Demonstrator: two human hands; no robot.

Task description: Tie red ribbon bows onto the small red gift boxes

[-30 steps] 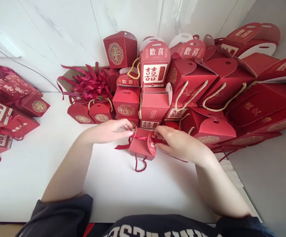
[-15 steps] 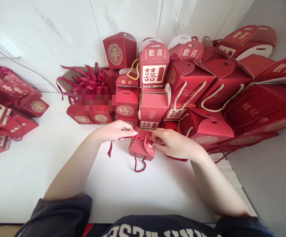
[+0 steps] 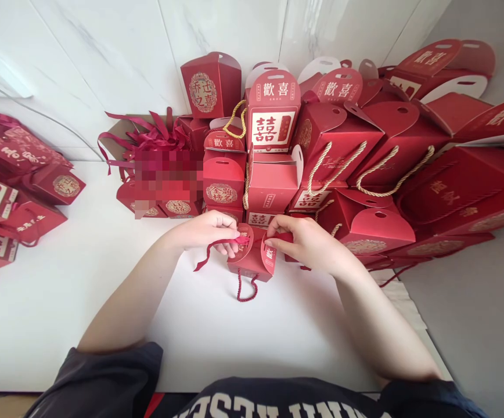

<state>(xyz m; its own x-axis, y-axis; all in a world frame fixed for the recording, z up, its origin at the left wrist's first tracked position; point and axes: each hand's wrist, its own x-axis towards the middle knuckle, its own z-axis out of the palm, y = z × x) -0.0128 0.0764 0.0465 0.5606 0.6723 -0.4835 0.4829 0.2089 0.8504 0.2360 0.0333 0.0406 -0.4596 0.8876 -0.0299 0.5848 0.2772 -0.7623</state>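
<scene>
A small red gift box [image 3: 252,269] stands on the white table in front of me, its two top flaps apart and a twisted cord handle [image 3: 247,298] hanging at its near side. My left hand [image 3: 216,233] is closed at the left flap, pinching a red ribbon [image 3: 207,255] whose tail droops to the left. At the right flap, my right hand [image 3: 301,241] is closed with red ribbon between its fingers, close to the flap's slot. The curled fingers partly hide the ribbon there.
Many red gift boxes [image 3: 273,180] are stacked right behind my hands and along the right [image 3: 474,197]. An open carton [image 3: 119,136] of loose ribbons [image 3: 160,136] stands at the back left. More ribboned boxes [image 3: 34,217] sit at the far left, by the tiled wall [image 3: 117,52].
The box's left flap has tilted more toward my left hand, so the flaps look wider apart. My right hand has shifted up slightly, and more ribbon shows in it. The left ribbon tail has swung.
</scene>
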